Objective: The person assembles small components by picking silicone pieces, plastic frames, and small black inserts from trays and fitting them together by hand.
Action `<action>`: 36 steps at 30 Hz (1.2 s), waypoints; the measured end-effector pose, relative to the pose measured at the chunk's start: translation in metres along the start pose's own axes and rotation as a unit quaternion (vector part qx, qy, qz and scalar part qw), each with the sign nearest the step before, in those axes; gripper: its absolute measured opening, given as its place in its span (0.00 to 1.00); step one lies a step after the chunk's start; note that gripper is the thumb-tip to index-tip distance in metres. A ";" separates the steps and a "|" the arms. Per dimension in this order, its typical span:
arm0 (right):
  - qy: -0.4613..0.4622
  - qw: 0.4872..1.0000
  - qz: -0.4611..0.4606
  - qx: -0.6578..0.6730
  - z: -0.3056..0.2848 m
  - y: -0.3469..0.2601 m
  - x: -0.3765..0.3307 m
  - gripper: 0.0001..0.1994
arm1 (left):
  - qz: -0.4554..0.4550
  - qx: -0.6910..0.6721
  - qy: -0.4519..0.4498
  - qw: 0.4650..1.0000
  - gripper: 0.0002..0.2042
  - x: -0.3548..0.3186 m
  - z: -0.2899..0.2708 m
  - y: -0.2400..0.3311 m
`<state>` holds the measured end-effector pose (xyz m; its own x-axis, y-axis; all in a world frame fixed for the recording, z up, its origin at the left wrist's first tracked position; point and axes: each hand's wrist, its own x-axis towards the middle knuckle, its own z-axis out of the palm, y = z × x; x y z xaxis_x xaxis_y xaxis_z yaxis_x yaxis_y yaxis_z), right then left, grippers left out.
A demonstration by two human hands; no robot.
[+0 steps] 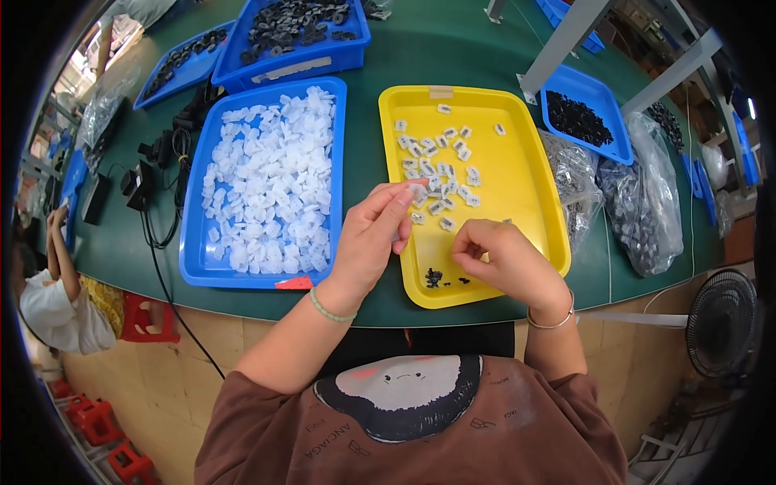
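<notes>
Between the thumb and index finger of my left hand (370, 234) is a small white plastic piece (418, 192), held over the left side of a yellow tray (517, 190). My right hand (503, 257) hovers above the tray's near right part, its fingers curled into a pinch; anything in the fingertips is hidden. Several small white-grey pieces with dark centres (434, 171) lie scattered in the tray. Near its front edge sits a small pile of tiny black parts (434, 278). To the left, a blue tray (191, 242) is heaped with translucent white plastic pieces (275, 186).
Behind stand a blue bin of black rings (299, 63) and another blue tray (166, 90). Right are a blue tray of black parts (558, 133), bagged parts (643, 202) and a metal post (558, 52). Cables (179, 174) lie left. A person (65, 311) sits far left.
</notes>
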<state>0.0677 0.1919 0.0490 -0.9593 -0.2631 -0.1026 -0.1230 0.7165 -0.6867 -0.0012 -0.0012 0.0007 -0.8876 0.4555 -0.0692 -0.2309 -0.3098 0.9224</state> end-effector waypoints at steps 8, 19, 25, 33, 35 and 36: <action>0.093 0.944 0.058 0.310 0.016 0.008 0.005 0.04 | -0.007 0.002 0.015 1.000 0.12 -0.001 0.005 0.004; 0.196 0.930 -0.034 0.310 0.027 -0.003 0.021 0.07 | 0.003 -0.002 0.019 1.000 0.10 -0.001 0.002 -0.001; 0.293 0.902 0.002 0.318 0.038 -0.010 0.026 0.05 | 0.017 0.043 0.010 0.999 0.09 -0.004 0.004 0.002; 0.380 0.915 -0.131 -0.034 0.036 -0.017 0.024 0.07 | 0.160 0.203 -0.005 0.966 0.09 -0.004 0.005 -0.001; 0.380 0.917 -0.116 -0.032 0.036 -0.017 0.024 0.08 | 0.172 0.228 -0.013 0.958 0.09 -0.004 0.005 -0.001; 0.378 0.920 -0.105 -0.019 0.037 -0.017 0.024 0.09 | 0.172 0.229 -0.013 0.958 0.09 -0.004 0.005 -0.001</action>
<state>0.0564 0.1495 0.0313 -0.8139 0.1164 0.5693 -0.3204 0.7275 -0.6067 0.0049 0.0013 0.0018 -0.8684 0.4147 0.2720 0.2771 -0.0492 0.9596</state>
